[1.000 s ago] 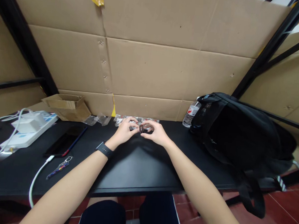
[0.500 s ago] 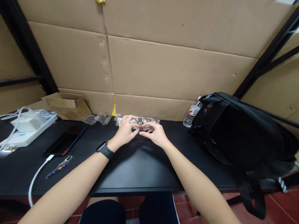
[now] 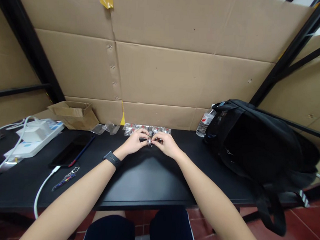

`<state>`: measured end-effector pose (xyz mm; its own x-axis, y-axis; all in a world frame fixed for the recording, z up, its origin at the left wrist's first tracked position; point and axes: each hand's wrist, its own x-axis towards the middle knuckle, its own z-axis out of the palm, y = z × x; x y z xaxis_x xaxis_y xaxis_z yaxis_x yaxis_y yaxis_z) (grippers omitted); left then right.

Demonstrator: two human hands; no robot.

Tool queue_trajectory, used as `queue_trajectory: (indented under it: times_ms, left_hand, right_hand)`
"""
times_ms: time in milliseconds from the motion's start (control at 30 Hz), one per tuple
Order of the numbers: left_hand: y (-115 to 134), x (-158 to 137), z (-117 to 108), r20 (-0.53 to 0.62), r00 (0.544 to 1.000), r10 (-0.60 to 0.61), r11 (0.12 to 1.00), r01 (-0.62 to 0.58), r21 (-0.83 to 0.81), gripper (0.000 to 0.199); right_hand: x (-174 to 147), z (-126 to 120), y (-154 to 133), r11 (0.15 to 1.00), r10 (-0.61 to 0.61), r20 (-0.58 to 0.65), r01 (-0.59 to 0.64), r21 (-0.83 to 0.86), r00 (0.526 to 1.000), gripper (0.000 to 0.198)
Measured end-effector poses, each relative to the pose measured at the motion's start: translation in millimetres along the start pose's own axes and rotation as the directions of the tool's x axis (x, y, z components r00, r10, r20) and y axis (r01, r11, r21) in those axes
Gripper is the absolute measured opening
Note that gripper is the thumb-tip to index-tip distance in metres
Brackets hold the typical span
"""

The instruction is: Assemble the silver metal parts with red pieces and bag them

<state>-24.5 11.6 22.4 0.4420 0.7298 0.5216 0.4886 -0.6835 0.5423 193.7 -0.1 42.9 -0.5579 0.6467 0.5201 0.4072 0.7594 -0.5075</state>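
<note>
A small, shiny, round metal piece (image 3: 149, 141) is pinched between my two hands above the black table; its exact kind is too small to make out. My left hand (image 3: 134, 141), with a dark watch on the wrist, grips its left side between thumb and fingers. On the other side, the fingertips of my right hand (image 3: 166, 143) close on it, and part of what lies behind them is hidden. Just beyond the hands lies a row of small clear plastic packets (image 3: 159, 130) with red and silver bits inside.
To the left are an open cardboard box (image 3: 76, 120), clear wrappers (image 3: 106, 128), a white power strip (image 3: 32, 142), a phone (image 3: 72, 149) with a white cable, and a keychain (image 3: 65, 178). A water bottle (image 3: 204, 124) and black backpack (image 3: 268, 147) stand right. Cardboard (image 3: 162, 73) walls the back.
The metal piece now shows its shiny round face between the fingertips; it was darker and more covered before. My left hand's fingers have curled in, uncovering more of the packets behind.
</note>
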Motion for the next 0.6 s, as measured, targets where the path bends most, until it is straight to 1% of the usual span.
queue_trajectory:
  times_ms: [67, 167, 200, 233, 300, 367, 433, 533, 600]
  left_hand:
    - [1, 0, 0, 0.012, 1.000, -0.003, 1.000, 0.003, -0.012, 0.019]
    - [0, 0, -2, -0.060, 0.996, -0.063, 0.997, 0.066, 0.038, 0.024]
    - [0, 0, -2, -0.074, 0.994, -0.078, 0.995, 0.082, 0.053, 0.026]
    - [0, -1, -3, -0.065, 0.995, -0.078, 0.995, 0.082, 0.064, 0.028]
    - [2, -3, -2, 0.024, 0.999, -0.030, 0.996, 0.028, 0.083, 0.028]
    - [4, -5, 0, 0.131, 0.991, 0.017, 0.993, -0.033, 0.117, 0.028]
    - [5, -6, 2, 0.200, 0.980, 0.023, 0.986, -0.055, 0.157, 0.028]
    - [-1, -5, -4, 0.220, 0.975, 0.009, 0.977, -0.055, 0.204, 0.027]
    - [-9, -5, -18, 0.205, 0.978, -0.024, 0.963, -0.033, 0.269, 0.027]
  right_hand:
    - [0, 0, 1, 0.999, -0.030, -0.001, 0.030, -0.032, 1.000, 0.008]
    - [-1, 1, 4, 0.996, -0.060, 0.021, 0.061, -0.069, 0.998, 0.007]
    - [-1, 1, 5, 0.995, -0.062, 0.034, 0.065, -0.079, 0.997, 0.006]
    - [-2, 1, 6, 0.994, -0.062, 0.047, 0.066, -0.085, 0.997, 0.006]
    - [-2, 1, 8, 0.994, -0.060, 0.060, 0.065, -0.090, 0.996, 0.006]
    - [-3, 0, 9, 0.994, -0.056, 0.058, 0.061, -0.089, 0.997, 0.006]
    - [-3, 0, 10, 0.994, -0.043, 0.064, 0.049, -0.095, 0.997, 0.006]
    - [-3, -1, 12, 0.993, -0.030, 0.122, 0.044, -0.114, 0.992, 0.004]
    - [-3, -4, 15, 0.991, -0.028, 0.181, 0.052, -0.124, 0.983, 0.005]
